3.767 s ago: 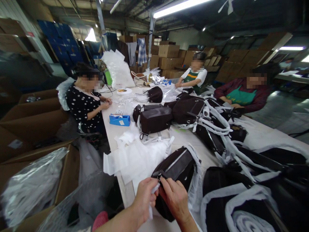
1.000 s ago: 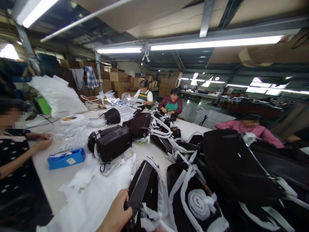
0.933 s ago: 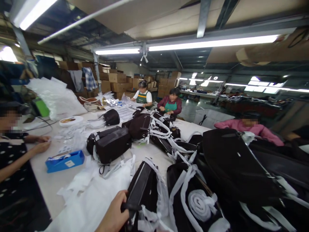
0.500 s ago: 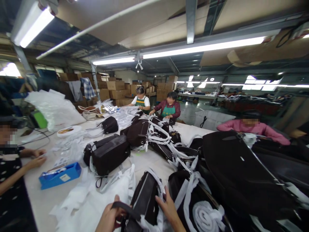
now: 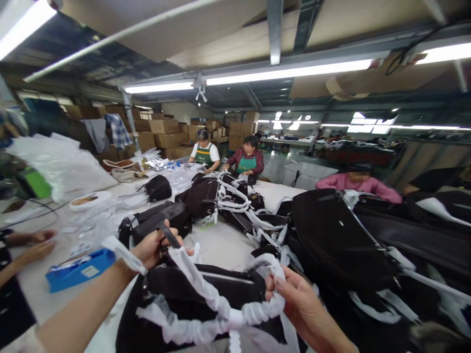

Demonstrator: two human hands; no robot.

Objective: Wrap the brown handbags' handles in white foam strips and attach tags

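As seen from my head, my left hand [image 5: 156, 250] is curled nearly closed around a dark strap [image 5: 169, 235] and a white wrapping strip [image 5: 206, 299], while my right hand [image 5: 298, 299] pinches the far part of that strip between thumb and fingers. The strip runs in ruffled folds between my hands, just above a black bag [image 5: 165, 294] on the white table [image 5: 217, 240].

A large black bag [image 5: 331, 235] lies to my right. Farther along the table are a heap of black bags [image 5: 200, 198] bound with white strips, a blue tape dispenser [image 5: 79, 269], a roll of white tape [image 5: 85, 200] and white plastic sheets [image 5: 55, 166]. A co-worker's hands [image 5: 37, 251] lie at the left edge. Two co-workers in green aprons [image 5: 203, 154] sit across the table, and another in a pink top [image 5: 355, 184] sits to the right. Stacked cardboard cartons [image 5: 162, 126] stand behind, beneath ceiling strip lights [image 5: 290, 72].
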